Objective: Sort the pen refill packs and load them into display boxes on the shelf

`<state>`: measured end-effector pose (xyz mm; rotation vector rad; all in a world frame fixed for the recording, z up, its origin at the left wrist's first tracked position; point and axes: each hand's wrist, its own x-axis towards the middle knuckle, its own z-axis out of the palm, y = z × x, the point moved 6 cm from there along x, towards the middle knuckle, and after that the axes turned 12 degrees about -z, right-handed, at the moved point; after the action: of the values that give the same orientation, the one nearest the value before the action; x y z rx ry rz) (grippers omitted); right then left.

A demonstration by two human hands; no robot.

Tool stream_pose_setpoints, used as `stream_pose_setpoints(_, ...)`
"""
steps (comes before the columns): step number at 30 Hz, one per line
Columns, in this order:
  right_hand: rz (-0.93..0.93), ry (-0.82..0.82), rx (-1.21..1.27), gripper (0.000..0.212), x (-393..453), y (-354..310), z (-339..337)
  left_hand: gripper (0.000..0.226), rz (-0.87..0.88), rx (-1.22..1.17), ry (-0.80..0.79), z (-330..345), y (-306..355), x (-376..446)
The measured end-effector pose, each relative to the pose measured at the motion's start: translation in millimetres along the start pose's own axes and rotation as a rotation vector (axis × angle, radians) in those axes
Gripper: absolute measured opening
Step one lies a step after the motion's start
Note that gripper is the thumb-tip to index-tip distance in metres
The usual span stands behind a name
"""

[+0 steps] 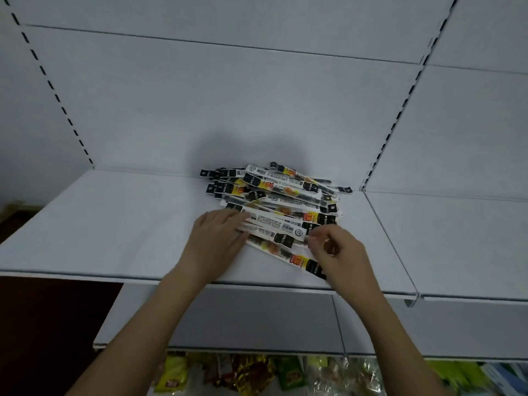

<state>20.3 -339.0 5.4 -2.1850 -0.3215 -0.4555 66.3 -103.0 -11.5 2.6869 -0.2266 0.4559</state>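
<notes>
Left hand [218, 238] is pressing flat, fingers straight, on the shelf [114, 224] pile of packs [274, 207]; right hand [334, 247] is pinching a pack's end, apparently light, slick, bendy, best gripped endwise.

Back wall [228, 95]: white panels, with black slotted strips running up each side.
Shelf [100, 224]: white and flat.
Lower shelf [251, 318]: grey-white.
Bottom: bright snack bags [257, 372].
Floor [43, 324]: dark brown, at left.
Light: dim.
</notes>
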Motion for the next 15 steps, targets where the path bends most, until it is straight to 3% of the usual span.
stream_pose_setpoints(3, -0.053, -0.288, -0.218, 0.026, -6.4, -6.8, 34.5, 0.04, -0.135, -0.048, 0.081, -14.7, -11.9, -6.7)
stream_pose_setpoints(6, -0.132, -0.252, -0.203, 0.012, -8.0, -15.4, 39.1, 0.024, -0.262, -0.215, 0.159, -32.2, 2.2, -29.4)
stream_pose_setpoints(9, -0.157, -0.186, -0.142, 0.011, -12.1, -15.9, 31.1, 0.006, -0.473, -0.427, 0.21, -43.3, 12.0, -53.6)
stream_pose_setpoints(12, -0.209, -0.085, -0.033, 0.009, -17.0, -34.2, 30.7, 0.029, -0.714, -0.802, 0.045, -35.4, 25.6, -68.0)
stream_pose_setpoints(15, -0.28, -0.215, 0.046, 0.015, -20.1, -61.9, 53.2, 0.031, -0.78, -1.037, -0.145, -24.2, 41.7, -68.7)
